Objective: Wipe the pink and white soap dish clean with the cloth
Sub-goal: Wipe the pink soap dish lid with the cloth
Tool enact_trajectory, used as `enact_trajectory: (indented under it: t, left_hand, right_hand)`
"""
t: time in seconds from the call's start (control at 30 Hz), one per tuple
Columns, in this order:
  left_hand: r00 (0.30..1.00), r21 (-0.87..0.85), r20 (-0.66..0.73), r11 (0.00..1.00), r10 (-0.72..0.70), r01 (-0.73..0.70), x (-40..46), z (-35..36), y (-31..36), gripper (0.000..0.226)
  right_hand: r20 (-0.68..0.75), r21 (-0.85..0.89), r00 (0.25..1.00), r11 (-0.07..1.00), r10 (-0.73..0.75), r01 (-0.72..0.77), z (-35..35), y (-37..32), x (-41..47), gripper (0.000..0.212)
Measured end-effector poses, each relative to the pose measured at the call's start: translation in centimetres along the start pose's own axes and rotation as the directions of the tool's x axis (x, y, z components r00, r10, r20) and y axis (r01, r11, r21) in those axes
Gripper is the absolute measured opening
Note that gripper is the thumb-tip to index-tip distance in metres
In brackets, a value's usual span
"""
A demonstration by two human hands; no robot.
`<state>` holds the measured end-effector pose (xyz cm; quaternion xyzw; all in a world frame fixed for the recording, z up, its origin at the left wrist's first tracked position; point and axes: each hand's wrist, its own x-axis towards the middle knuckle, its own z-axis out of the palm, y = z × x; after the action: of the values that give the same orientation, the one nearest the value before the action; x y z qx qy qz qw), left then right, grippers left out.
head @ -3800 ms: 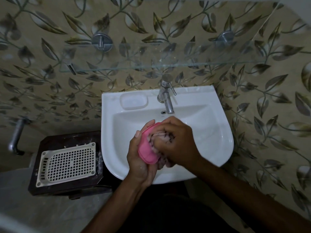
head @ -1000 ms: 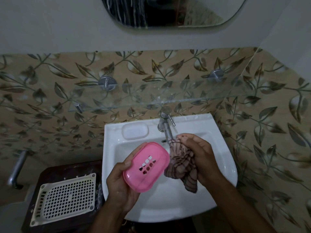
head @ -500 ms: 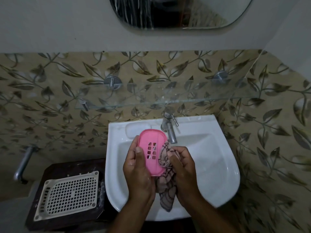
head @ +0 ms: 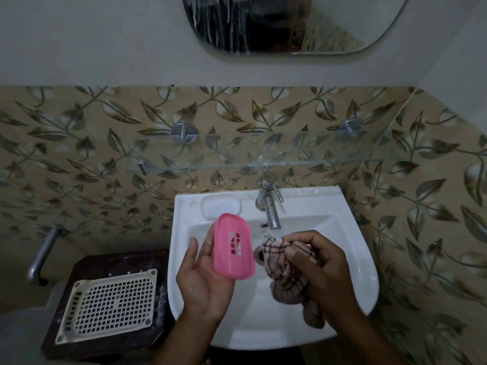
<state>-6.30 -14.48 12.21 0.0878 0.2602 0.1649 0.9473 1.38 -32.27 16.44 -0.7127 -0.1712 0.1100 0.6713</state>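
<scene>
Left hand [head: 204, 277] cradles the slotted pink plastic soap dish [head: 233, 250]; just beside it, right hand [head: 325, 267] grips the bunched checked pink cloth [head: 287, 270].

A white sink [head: 350, 259] hung on the leaf-patterned tile wall [head: 79, 154], a chrome tap [head: 270, 206] at its back rim. Above ran a glass shelf [head: 263, 154] on 2 metal mounts, and over that a mirror [head: 290, 22]. Left of the sink, a white perforated tray [head: 110, 304] lay on a dark stand [head: 118, 259].
</scene>
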Motion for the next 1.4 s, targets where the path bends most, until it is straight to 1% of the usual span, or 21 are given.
enact_trajectory:
  t: [0.07, 0.17, 0.23, 0.3, 0.4, 0.47, 0.5, 0.57, 0.63, 0.7, 0.8, 0.87, 0.9, 0.97, 1.03, 1.07, 1.13, 1.2, 1.23, 1.3, 1.4]
  left_hand:
    - [0.991, -0.043, 0.038, 0.991, -0.129, 0.130, -0.5, -0.1, -0.7, 0.062]
    - [0.964, 0.011, 0.060, 0.966, -0.257, 0.257, -1.5, 0.7, -2.2, 0.069]
    - [0.964, 0.144, 0.070, 0.959, -0.256, 0.244, -2.0, 1.3, -2.9, 0.060]
    - [0.969, 0.284, 0.099, 0.940, -0.225, 0.189, -2.2, 1.5, -3.5, 0.050]
    - [0.977, 0.407, 0.121, 0.906, -0.178, 0.114, -2.4, 1.5, -4.0, 0.049]
    - [0.982, 0.440, 0.114, 0.893, -0.154, 0.089, -2.4, 1.1, -4.6, 0.039]
    - [0.985, 0.452, 0.098, 0.888, -0.140, 0.081, -2.5, 1.1, -4.8, 0.039]
    - [0.991, 0.463, 0.040, 0.881, -0.128, 0.095, -2.4, 0.9, -4.8, 0.051]
    - [0.989, 0.451, -0.005, 0.882, -0.148, 0.134, -2.2, 0.5, -4.2, 0.061]
    - [0.982, 0.443, -0.038, 0.878, -0.184, 0.181, -1.8, 0.2, -3.4, 0.069]
    - [0.991, 0.428, 0.007, 0.896, -0.134, 0.118, -1.4, -0.1, -2.8, 0.055]
    - [0.993, 0.400, 0.033, 0.912, -0.111, 0.089, -1.5, -0.5, -2.7, 0.052]
    - [0.994, 0.404, 0.046, 0.912, -0.101, 0.074, -1.6, -0.6, -2.6, 0.052]
    - [0.995, 0.458, 0.065, 0.888, -0.073, 0.036, -1.8, -1.0, -2.4, 0.049]
    - [0.996, 0.535, 0.055, 0.845, -0.065, 0.026, -1.8, -1.2, -2.2, 0.044]
    - [0.996, 0.564, 0.042, 0.824, -0.084, 0.046, -1.9, -1.3, -2.2, 0.042]
    - [0.987, 0.605, 0.037, 0.790, -0.159, 0.105, -2.2, -1.2, -2.8, 0.041]
    - [0.979, 0.619, 0.020, 0.772, -0.204, 0.148, -2.7, -0.8, -3.5, 0.037]
    - [0.981, 0.619, 0.018, 0.772, -0.192, 0.140, -2.8, -0.9, -3.9, 0.033]
    - [0.992, 0.612, 0.022, 0.786, -0.125, 0.085, -2.9, -1.1, -4.6, 0.031]
    - [0.999, 0.592, -0.033, 0.806, -0.016, 0.033, -3.2, -0.9, -4.9, 0.053]
  right_hand:
    - [-0.006, -0.051, 0.999, 0.998, -0.041, 0.041, 0.2, -0.7, 0.4, 0.027]
    - [-0.048, -0.266, 0.990, 0.957, -0.131, 0.114, 1.3, -0.5, 0.6, 0.018]
    - [-0.060, -0.431, 0.974, 0.886, -0.217, 0.171, 2.1, 0.0, 0.6, 0.021]
    - [-0.074, -0.509, 0.967, 0.843, -0.243, 0.173, 2.7, 0.5, 0.5, 0.026]
    - [-0.155, -0.503, 0.961, 0.856, -0.227, 0.120, 3.2, 1.1, 0.3, 0.028]
    - [-0.165, -0.488, 0.955, 0.862, -0.246, 0.137, 3.7, 1.1, 0.2, 0.024]
    - [-0.146, -0.479, 0.955, 0.863, -0.258, 0.159, 4.0, 1.1, 0.1, 0.022]
    - [-0.076, -0.434, 0.961, 0.877, -0.264, 0.207, 4.3, 1.1, -0.4, 0.020]
    - [0.054, -0.385, 0.965, 0.887, -0.256, 0.257, 4.5, 1.4, -1.4, 0.021]
    - [0.211, -0.362, 0.933, 0.863, -0.292, 0.352, 4.2, 2.2, -2.5, 0.022]
    - [0.402, -0.359, 0.857, 0.806, -0.322, 0.471, 2.8, 3.2, -2.7, 0.024]
    - [0.494, -0.407, 0.825, 0.766, -0.274, 0.498, 1.3, 3.9, -1.9, 0.027]
    - [0.507, -0.455, 0.827, 0.738, -0.244, 0.498, 0.6, 4.3, -1.6, 0.028]
    - [0.429, -0.536, 0.876, 0.719, -0.221, 0.444, -0.7, 4.6, -0.8, 0.026]
    - [0.294, -0.544, 0.917, 0.742, -0.270, 0.392, -1.5, 3.9, -0.1, 0.024]
    - [0.252, -0.535, 0.916, 0.744, -0.311, 0.400, -1.5, 3.3, 0.1, 0.025]
    - [0.249, -0.527, 0.890, 0.718, -0.381, 0.455, -0.8, 2.2, 0.5, 0.029]
    - [0.303, -0.512, 0.869, 0.702, -0.391, 0.495, 0.4, 1.9, 1.1, 0.025]
    - [0.313, -0.509, 0.867, 0.703, -0.387, 0.497, 0.9, 2.1, 1.5, 0.022]
    - [0.267, -0.508, 0.877, 0.715, -0.400, 0.480, 1.4, 3.0, 2.3, 0.018]
    - [0.111, -0.472, 0.916, 0.791, -0.386, 0.390, 1.7, 4.3, 2.3, 0.018]
